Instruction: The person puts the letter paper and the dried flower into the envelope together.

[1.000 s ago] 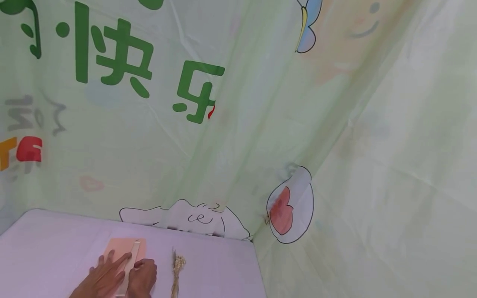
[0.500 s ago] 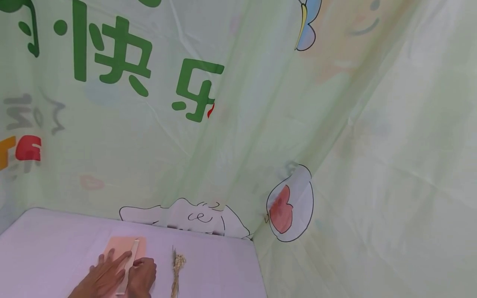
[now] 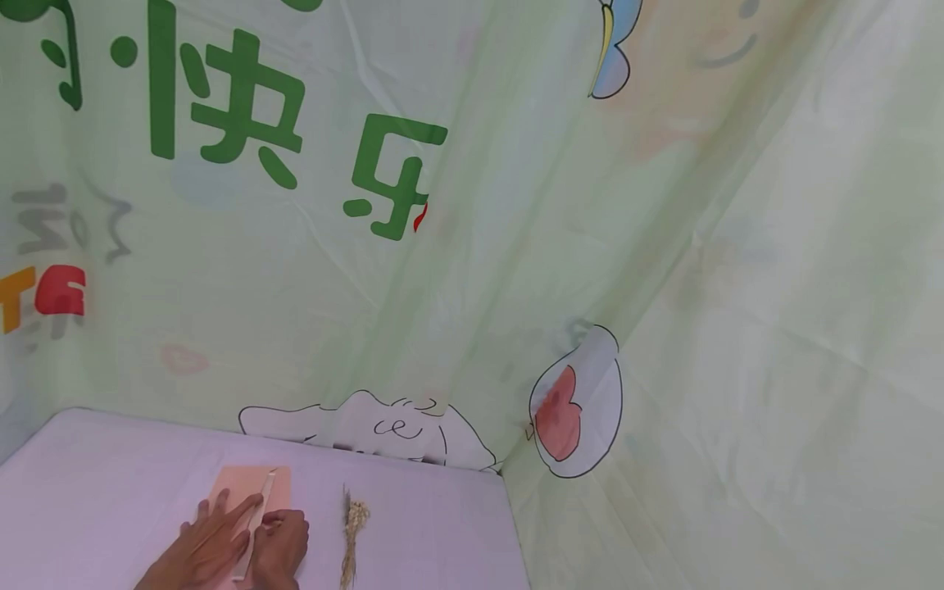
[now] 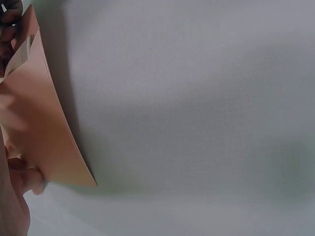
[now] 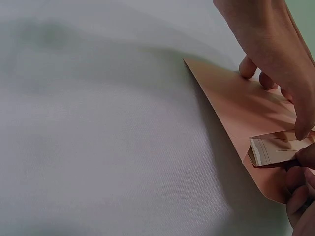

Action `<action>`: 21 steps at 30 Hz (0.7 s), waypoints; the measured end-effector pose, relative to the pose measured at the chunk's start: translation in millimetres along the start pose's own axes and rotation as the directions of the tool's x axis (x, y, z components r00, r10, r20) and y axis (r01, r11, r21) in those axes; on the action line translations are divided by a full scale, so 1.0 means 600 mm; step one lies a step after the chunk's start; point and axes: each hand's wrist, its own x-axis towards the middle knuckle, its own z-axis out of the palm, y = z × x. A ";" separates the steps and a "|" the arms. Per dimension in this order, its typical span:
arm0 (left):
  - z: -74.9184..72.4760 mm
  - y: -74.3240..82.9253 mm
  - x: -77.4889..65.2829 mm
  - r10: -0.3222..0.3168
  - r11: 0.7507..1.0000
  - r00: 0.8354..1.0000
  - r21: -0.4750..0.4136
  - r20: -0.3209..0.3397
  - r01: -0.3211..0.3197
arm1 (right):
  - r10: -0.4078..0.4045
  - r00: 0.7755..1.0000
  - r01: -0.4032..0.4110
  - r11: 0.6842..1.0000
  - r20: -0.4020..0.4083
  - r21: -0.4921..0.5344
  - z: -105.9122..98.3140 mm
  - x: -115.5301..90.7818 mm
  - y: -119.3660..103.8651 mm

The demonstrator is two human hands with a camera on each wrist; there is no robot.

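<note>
In the head view a salmon-pink paper piece [image 3: 236,479] lies on the table, a long narrow cream strip [image 3: 261,500] running lengthwise over it. In the right wrist view the strip [image 5: 275,147] shows thin lines near its end, beside a raised pink paper edge. My left hand [image 3: 206,541] lies with fingers spread over the paper, index finger on the strip. My right hand [image 3: 280,545] is curled at the strip's right edge, thumb right at it. Between its fingers shows a dark object [image 5: 307,204], mostly hidden; I cannot tell its kind.
A small bundle of dried flowers [image 3: 354,528] lies to the right of the paper. The pale lilac table [image 3: 435,524] meets a printed fabric wall [image 3: 295,328] at the back and another fabric side [image 3: 737,410] on the right.
Both hands, the paper and the strip keep nearly the same place. The whole head view shifts very slightly.
</note>
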 end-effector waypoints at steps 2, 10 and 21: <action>0.000 0.001 -0.001 0.009 1.000 1.000 0.008 -0.006 -0.009 | -0.022 1.000 0.021 1.000 -0.009 -0.002 0.001 0.000 0.003; 0.007 0.002 0.008 0.029 0.999 0.999 0.044 -0.021 -0.028 | -0.032 0.999 0.032 0.999 -0.025 0.002 0.000 0.002 0.004; 0.012 0.005 0.006 0.075 0.994 0.996 0.079 -0.044 -0.071 | -0.007 1.000 0.007 1.000 -0.001 -0.011 -0.006 0.002 -0.003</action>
